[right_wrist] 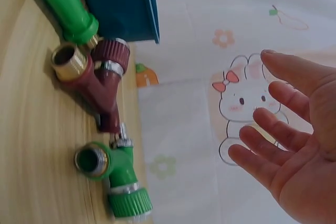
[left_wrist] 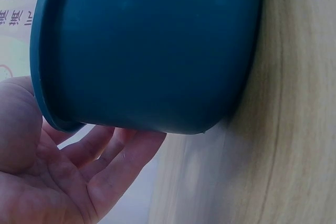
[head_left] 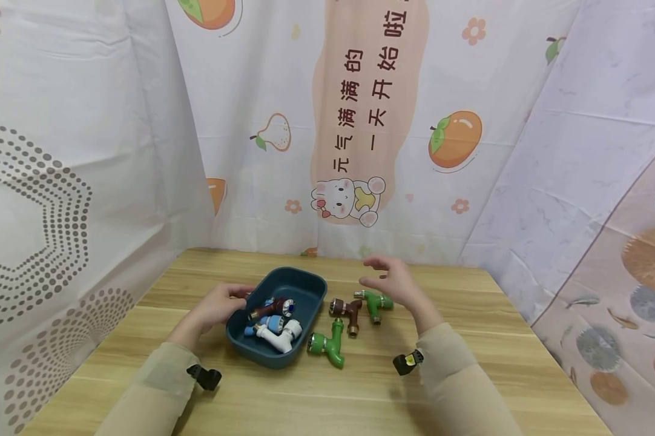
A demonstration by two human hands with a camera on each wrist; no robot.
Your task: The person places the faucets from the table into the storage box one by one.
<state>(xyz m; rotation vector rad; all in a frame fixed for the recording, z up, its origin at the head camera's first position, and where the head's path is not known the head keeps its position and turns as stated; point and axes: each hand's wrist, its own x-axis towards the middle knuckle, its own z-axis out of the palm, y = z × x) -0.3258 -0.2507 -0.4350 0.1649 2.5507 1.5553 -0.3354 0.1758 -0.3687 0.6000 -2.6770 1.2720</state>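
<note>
My left hand [head_left: 217, 307] is at the left side of a dark blue plastic bin [head_left: 312, 283], its thumb over the rim and its fingers [left_wrist: 123, 156] against the outer wall. Inside lie a dark red tap [head_left: 266, 310], a white tap [head_left: 278, 340] and blue taps [head_left: 273, 323], partly covered. With fingers spread and nothing in them, my right hand [head_left: 395, 283] is raised above a green tap [head_left: 381, 301]. Beside that one lies a dark red tap [head_left: 352, 307]. Another green tap [head_left: 330, 344] sits close to the bin's right side.
A wooden table [head_left: 360, 399] bears everything. Behind it hangs a white curtain [head_left: 273, 200] with fruit and rabbit prints, and more cloth hangs at both sides. Small black cameras [head_left: 204, 376] are strapped to both wrists.
</note>
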